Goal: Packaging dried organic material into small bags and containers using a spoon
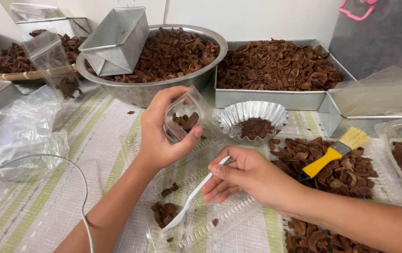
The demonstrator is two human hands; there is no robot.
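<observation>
Brown dried husk pieces (163,212) lie on a clear plastic tray (210,225) at about six o'clock on the striped-cloth bench (32,206), where the tip of a white plastic spoon (192,199) rests beside them. The right hand (243,180) pinches the spoon's handle, its grip clenched on it. The left hand (161,131) is wrapped around a small clear plastic cup (184,119), tilted at the centre with a few brown pieces inside. To load well, I judge the spoon should slide flat under the pieces, with the cup's mouth brought close and level.

At twelve o'clock a large round steel bowl (140,91) is heaped with husks and holds a folded metal scoop (116,40). At one o'clock a rectangular metal tray (266,98) is full too. Just beside the cup, a fluted foil cup (252,115) holds dark crumbs. A yellow-handled brush (332,154) rests on loose husks at three o'clock.
</observation>
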